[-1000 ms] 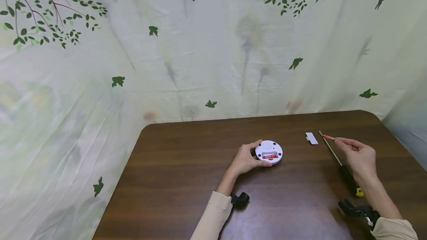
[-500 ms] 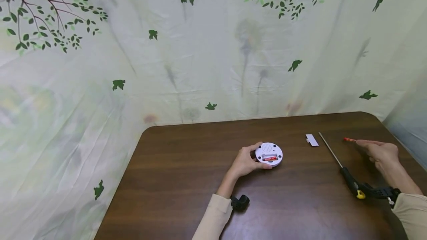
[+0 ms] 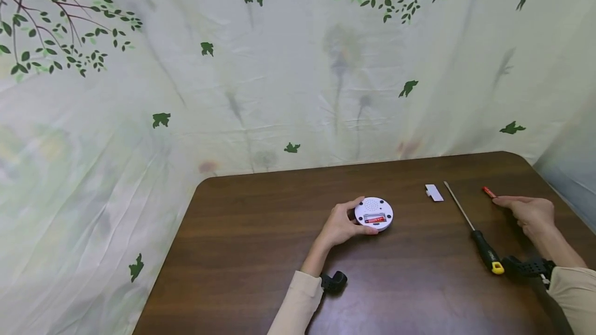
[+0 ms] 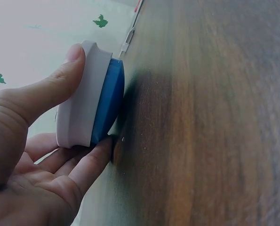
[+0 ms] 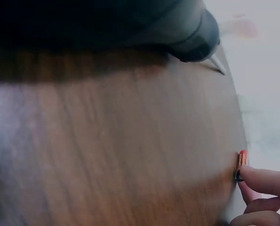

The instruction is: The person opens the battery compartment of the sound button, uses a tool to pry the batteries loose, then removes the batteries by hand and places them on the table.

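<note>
My left hand (image 3: 341, 225) grips a round white device (image 3: 373, 205) by its left edge, thumb on one side and fingers on the other. Its upturned face has a battery compartment with a red battery (image 3: 375, 219) in it. Seen from the left wrist, the device is a white body over a blue part (image 4: 109, 101) that faces the wood. Far to the right, my right hand (image 3: 532, 214) pinches one end of another small red battery (image 3: 489, 192) between thumb and finger, low at the tabletop. The right wrist view shows this battery (image 5: 243, 160) at the thumb tip.
A screwdriver (image 3: 486, 249) with a black and yellow handle lies between the hands, nearer the right one. Left of its tip is a small white battery cover (image 3: 434, 193). The brown table (image 3: 261, 211) ends at a leaf-patterned curtain (image 3: 298, 76).
My right hand has moved right with the battery, crossing from above the screwdriver to the table beyond it, and the battery has turned slightly. My left hand and the device stay put.
</note>
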Demonstrator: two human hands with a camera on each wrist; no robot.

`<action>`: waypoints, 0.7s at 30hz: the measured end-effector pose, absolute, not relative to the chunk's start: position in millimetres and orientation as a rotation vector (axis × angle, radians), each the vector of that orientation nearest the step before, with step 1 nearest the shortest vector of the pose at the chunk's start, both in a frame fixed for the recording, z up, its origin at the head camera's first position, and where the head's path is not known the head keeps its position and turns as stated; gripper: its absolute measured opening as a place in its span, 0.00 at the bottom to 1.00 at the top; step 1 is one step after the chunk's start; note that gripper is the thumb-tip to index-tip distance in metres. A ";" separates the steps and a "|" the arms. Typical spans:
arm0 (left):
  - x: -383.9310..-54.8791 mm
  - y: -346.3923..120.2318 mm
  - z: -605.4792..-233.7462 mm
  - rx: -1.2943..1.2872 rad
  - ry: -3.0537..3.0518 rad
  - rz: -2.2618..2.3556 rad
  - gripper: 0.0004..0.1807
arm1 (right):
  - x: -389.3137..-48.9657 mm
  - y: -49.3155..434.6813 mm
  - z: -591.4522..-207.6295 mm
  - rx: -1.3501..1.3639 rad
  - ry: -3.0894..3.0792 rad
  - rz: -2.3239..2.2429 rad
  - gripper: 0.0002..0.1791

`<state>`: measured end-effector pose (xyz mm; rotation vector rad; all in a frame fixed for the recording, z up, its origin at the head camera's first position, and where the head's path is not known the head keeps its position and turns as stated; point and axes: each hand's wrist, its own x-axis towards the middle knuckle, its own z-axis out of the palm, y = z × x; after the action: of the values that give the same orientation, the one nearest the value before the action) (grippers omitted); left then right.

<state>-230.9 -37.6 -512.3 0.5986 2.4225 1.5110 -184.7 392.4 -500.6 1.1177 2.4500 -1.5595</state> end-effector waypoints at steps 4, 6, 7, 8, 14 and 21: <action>-230.4 -37.9 -511.0 0.601 2.410 1.526 0.49 | -185.3 389.1 -501.5 1.120 2.492 -1.561 0.17; -229.8 -38.1 -510.5 0.598 2.407 1.528 0.49 | -185.5 388.1 -501.6 1.121 2.505 -1.568 0.18; -229.4 -38.2 -510.3 0.598 2.407 1.529 0.49 | -185.6 387.5 -501.5 1.123 2.507 -1.573 0.18; -229.2 -38.3 -510.1 0.599 2.406 1.531 0.49 | -185.6 387.3 -501.5 1.123 2.509 -1.575 0.18; -228.5 -39.1 -509.4 0.584 2.403 1.538 0.50 | -185.2 384.5 -502.2 1.148 2.506 -1.564 0.20; -228.9 -38.7 -509.1 0.585 2.407 1.532 0.50 | -178.7 381.4 -493.1 1.220 2.318 -1.783 0.17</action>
<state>-228.9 -38.7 -509.1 0.5846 2.4067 1.5324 -178.7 381.4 -493.1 1.2196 2.3178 -1.7826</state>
